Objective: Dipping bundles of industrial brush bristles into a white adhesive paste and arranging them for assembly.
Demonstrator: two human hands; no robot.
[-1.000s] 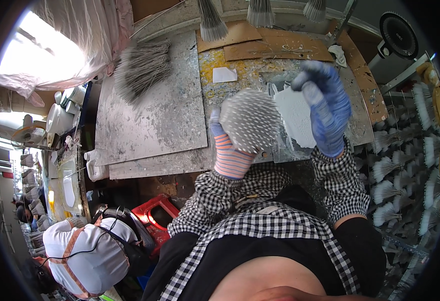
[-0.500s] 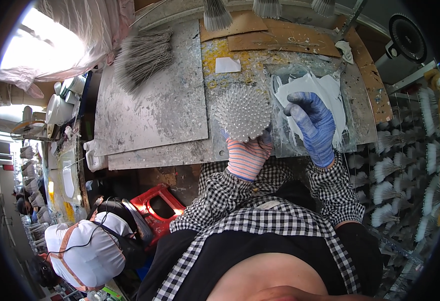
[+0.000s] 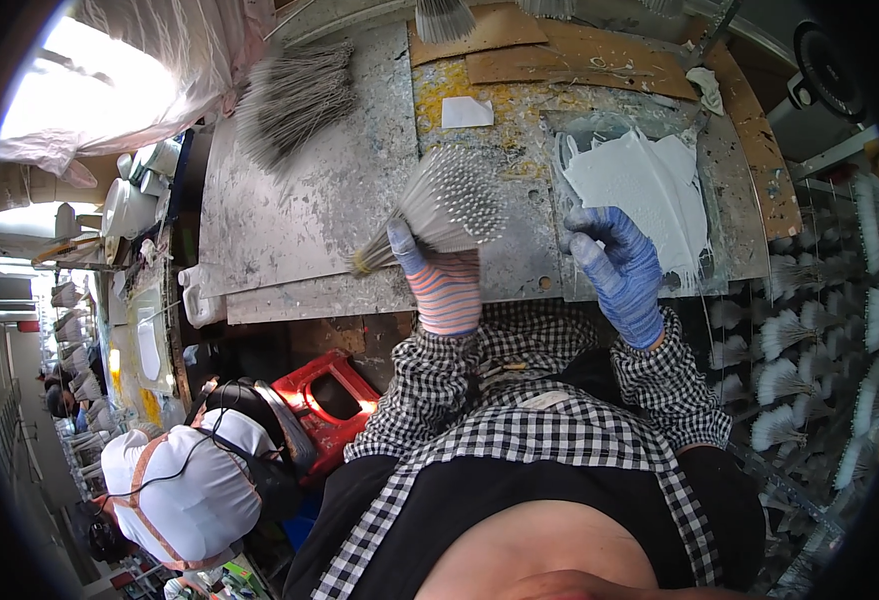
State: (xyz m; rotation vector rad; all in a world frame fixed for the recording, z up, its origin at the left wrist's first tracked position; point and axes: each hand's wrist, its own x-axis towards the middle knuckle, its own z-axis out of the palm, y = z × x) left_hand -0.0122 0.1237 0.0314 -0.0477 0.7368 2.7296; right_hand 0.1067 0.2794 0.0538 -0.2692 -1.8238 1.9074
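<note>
My left hand (image 3: 441,285), in a pink-and-grey striped glove with blue fingertips, is closed around a bundle of thin grey wires (image 3: 449,205). The wires fan out to the right into many small white-beaded tips, while their gathered, yellowish end points left. My right hand (image 3: 619,280), in a blue glove with darkened fingertips, is held at the near left edge of a glass plate (image 3: 716,235). Its fingers curl in, thumb and forefinger close together; anything between them is too small to make out. Thick white paste (image 3: 639,185) is spread over the plate.
A pile of grey wires (image 3: 304,95) lies on a grey board (image 3: 259,230) at the far left. A white paper piece (image 3: 467,112) and cardboard (image 3: 579,60) lie further back. Racks of white-tipped bundles (image 3: 784,350) stand right; a red stool (image 3: 329,405) and another person (image 3: 189,490) are left.
My left hand has turned the wire bundle from tips facing up to lying sideways, shifting it left. My right hand stays near the paste, fingers still curled. The view has shifted slightly.
</note>
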